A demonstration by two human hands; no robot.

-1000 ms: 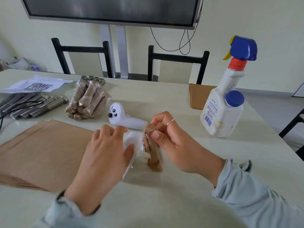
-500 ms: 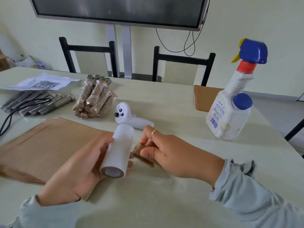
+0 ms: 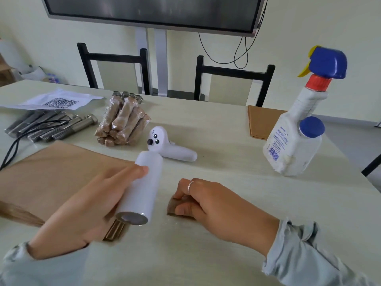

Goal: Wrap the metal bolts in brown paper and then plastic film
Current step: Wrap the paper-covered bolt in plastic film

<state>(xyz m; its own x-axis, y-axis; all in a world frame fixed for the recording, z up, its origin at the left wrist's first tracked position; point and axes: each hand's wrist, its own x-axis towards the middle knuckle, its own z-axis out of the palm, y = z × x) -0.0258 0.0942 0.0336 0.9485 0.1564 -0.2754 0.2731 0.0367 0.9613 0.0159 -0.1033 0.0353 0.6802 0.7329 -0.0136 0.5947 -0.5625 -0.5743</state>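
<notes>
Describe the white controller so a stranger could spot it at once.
Start at the pile of wrapped bolts in the middle of the table. Just right of it lies the white controller, with dark buttons on its round head, unlike the plain film roll nearby.

White controller and spray bottle on table (2 chairs behind).

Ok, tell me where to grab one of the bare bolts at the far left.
Grip a bare bolt mid-shank, coming from above. They lie flat, packed side by side, hex heads pointing right; the rightmost is probably the easiest, with its right side exposed.
</notes>
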